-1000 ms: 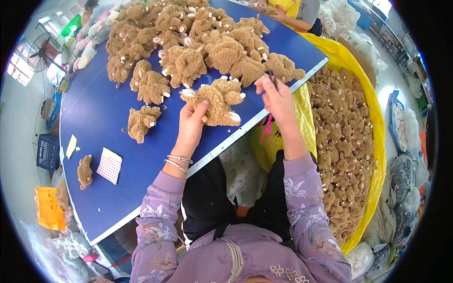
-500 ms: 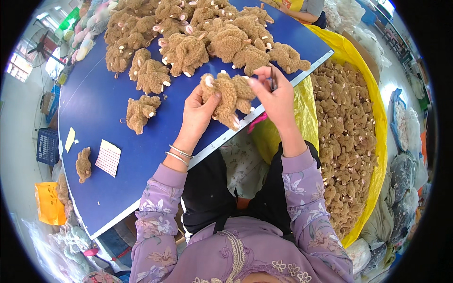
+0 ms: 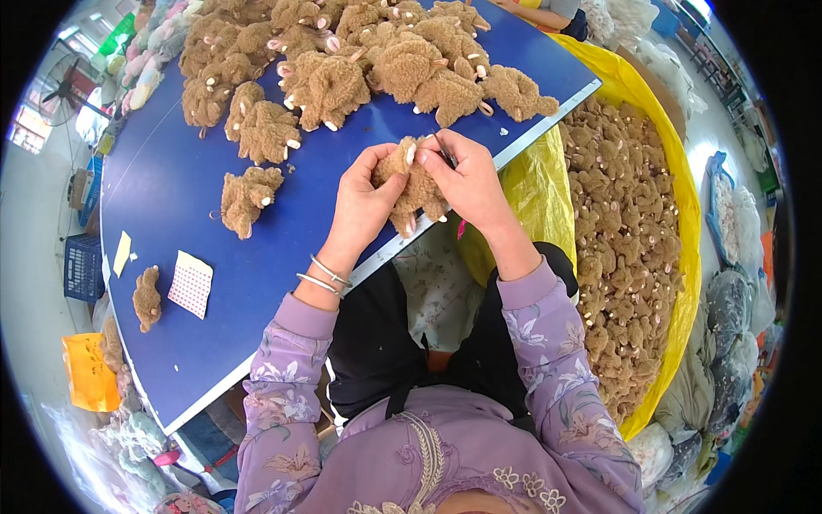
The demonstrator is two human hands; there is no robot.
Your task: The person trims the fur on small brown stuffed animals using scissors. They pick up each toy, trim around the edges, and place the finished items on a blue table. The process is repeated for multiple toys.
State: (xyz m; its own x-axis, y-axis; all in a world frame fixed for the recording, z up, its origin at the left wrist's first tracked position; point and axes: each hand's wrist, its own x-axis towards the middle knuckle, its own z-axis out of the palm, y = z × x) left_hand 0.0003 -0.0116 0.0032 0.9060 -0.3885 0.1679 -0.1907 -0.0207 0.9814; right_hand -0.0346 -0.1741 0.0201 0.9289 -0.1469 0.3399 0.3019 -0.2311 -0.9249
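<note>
A brown fuzzy plush toy [image 3: 418,190] with white-tipped paws is held above the table's near edge. My left hand [image 3: 366,195] is closed on its left side, thumb pressed into the pile. At the toy's upper right, the fingers of my right hand [image 3: 467,178] pinch close to a white ear. A thin dark metal tool [image 3: 444,151] sticks up from that hand; its kind does not show. Nearest on the blue tabletop lies another plush toy [image 3: 247,200]. Beyond it is a large heap of similar plush toys [image 3: 330,86].
To my right stands a big yellow sack [image 3: 690,248] full of brown plush pieces [image 3: 621,283]. A sticker sheet [image 3: 190,283] and a small brown piece [image 3: 147,299] lie on the blue table [image 3: 257,300]. A blue crate [image 3: 83,266] is beyond its left edge; another person's arm [image 3: 541,17] shows at the far side.
Both hands have drawn closer together and the plush toy has turned more upright. My right hand has moved left and slightly down, onto the toy's upper part. The view has shifted slightly.
</note>
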